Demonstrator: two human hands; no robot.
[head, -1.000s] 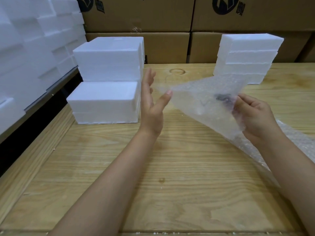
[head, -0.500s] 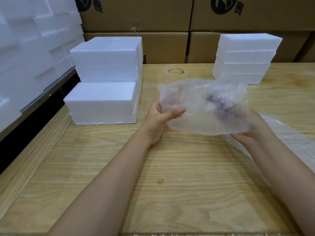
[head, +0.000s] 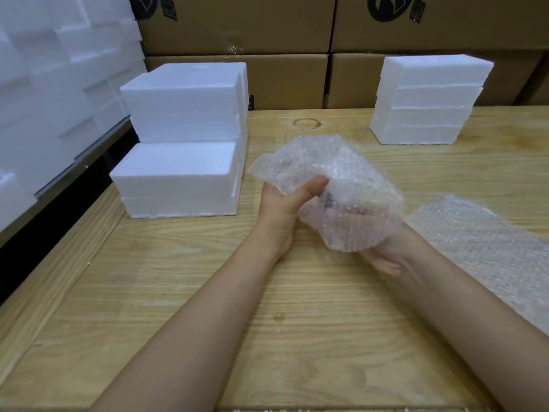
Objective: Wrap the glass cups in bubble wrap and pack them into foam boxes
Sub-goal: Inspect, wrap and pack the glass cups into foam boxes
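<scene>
Above the middle of the bench (head: pixel 178 292), you hold a bubble wrap bundle (head: pixel 341 171) in both hands, lifted clear of the wood. Your left hand (head: pixel 282 203) grips its left side, with the thumb (head: pixel 315 185) pressed over a crumpled fold of the wrap. Your right hand (head: pixel 386 257) cradles the bundle from below, palm up. Its fingers show only dimly through the plastic and seem to curl up around the lower end. A dark purplish patch (head: pixel 329 200) shows through the layers near your left thumb, but you cannot make out the cup itself.

Toward the right edge of the bench, a loose sheet of bubble wrap (head: pixel 481 242) lies flat, partly under your right forearm. Near the left edge stands a stepped stack of foam boxes (head: pixel 184 144), close beside the bundle. A second foam stack (head: pixel 424 102) sits at the far right corner, well apart from your hands. Cardboard cartons (head: pixel 267 25) line the back edge, and more white foam pieces (head: pixel 53 84) are piled off the bench on the left.
</scene>
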